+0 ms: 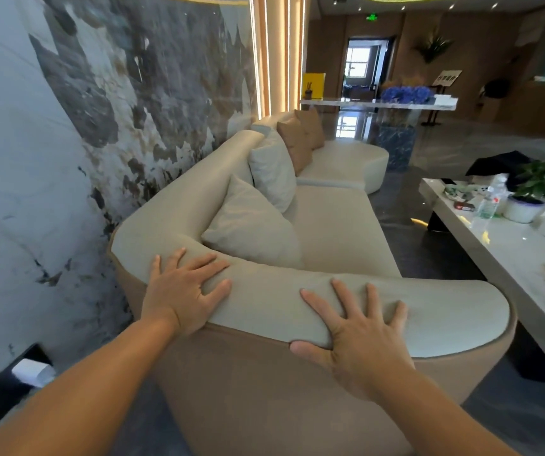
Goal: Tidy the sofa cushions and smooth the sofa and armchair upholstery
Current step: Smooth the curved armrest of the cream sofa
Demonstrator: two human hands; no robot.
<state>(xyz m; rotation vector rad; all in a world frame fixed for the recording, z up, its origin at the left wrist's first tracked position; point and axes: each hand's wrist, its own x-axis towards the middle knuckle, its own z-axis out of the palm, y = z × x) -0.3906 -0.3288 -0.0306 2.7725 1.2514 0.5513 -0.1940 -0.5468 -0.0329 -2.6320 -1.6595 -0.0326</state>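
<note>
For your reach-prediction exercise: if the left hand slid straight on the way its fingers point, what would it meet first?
Probably the nearest pale beige square cushion, just beyond the cream padded sofa arm under the left hand; depth is uncertain.

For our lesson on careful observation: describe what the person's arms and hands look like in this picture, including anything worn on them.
Both forearms are bare right down to the frame's lower edge: no sleeves show. The left hand and right hand wear no gloves, and no rings, watch or bracelet can be seen on the fingers or wrists. The fingernails look short and unpainted. No markings are visible on either arm.
</note>
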